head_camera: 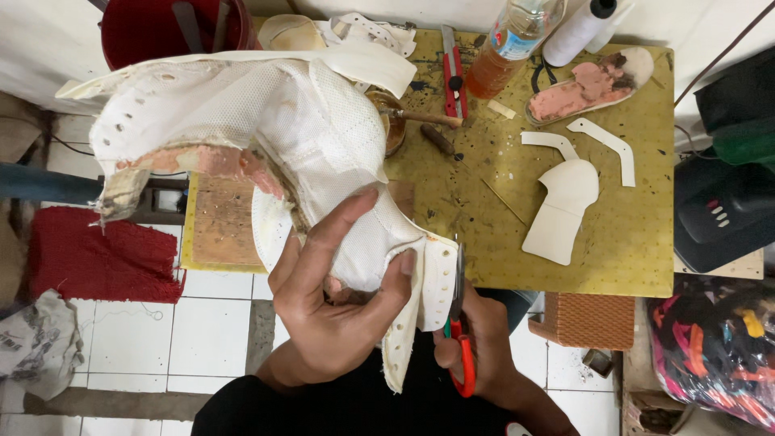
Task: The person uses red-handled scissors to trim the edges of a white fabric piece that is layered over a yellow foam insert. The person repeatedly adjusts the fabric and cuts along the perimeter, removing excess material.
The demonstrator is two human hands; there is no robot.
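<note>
2 hands busy: left hand (pixel 335 295) grips the white upper (pixel 282 137), long axis running upper-left to lower-right, over a yellow bench (pixel 565 234); right hand (pixel 476 343) grasps red scissors (pixel 460 323). White tiled floor (pixel 202 323).

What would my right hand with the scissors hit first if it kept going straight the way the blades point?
The scissors in your right hand point up and away, along the white shoe upper's eyelet strip. Straight on, they would likely meet that strip first, then the yellow-green table, though depth is unclear.
</note>
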